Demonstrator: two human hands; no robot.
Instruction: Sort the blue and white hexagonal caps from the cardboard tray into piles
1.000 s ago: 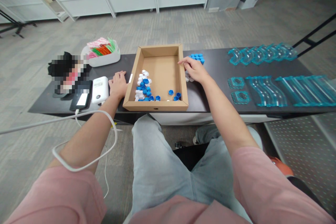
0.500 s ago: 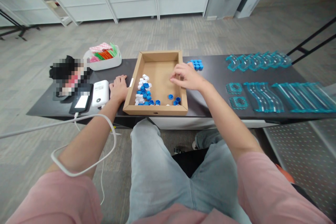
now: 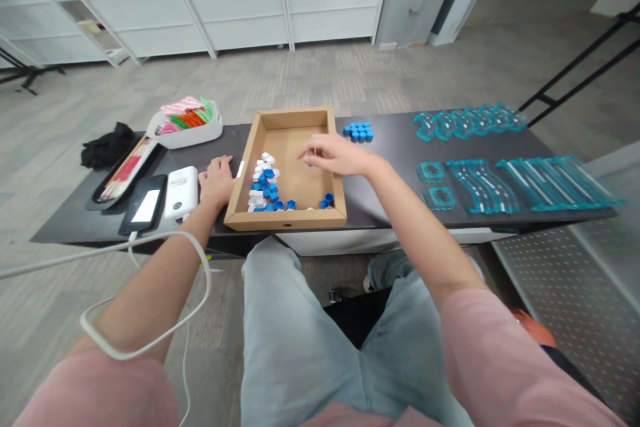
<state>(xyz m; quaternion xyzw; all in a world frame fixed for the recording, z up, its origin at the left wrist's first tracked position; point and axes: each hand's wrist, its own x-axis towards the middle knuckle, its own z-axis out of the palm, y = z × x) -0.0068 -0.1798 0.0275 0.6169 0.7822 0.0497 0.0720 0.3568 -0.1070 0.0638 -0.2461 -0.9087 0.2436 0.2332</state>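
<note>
My right hand [image 3: 335,153] is over the right half of a shallow cardboard tray [image 3: 280,219], fingers closed together. A bit of a blue hexagonal piece [image 3: 309,165] shows under the fingertips; most of it is hidden. Along the tray's left side lie white pieces [image 3: 257,196] and blue hexagonal pieces [image 3: 270,191] in a loose heap. A few more blue hexagonal pieces [image 3: 327,201] sit in the front right corner. My left hand [image 3: 217,180] rests on the table against the tray's left wall, fingers stretched out.
Several blue pieces [image 3: 359,131] stand in a block right of the tray. Clear teal plastic parts [image 3: 483,185] lie in groups farther right. To the left are a white power bank [image 3: 181,192], a phone [image 3: 145,203], a white basket [image 3: 193,139] and a cable [image 3: 203,260].
The loose blue piece near the tray's front right has left the tray floor and shows at my right fingertips. My left hand stays by the tray; the view has shifted slightly.
</note>
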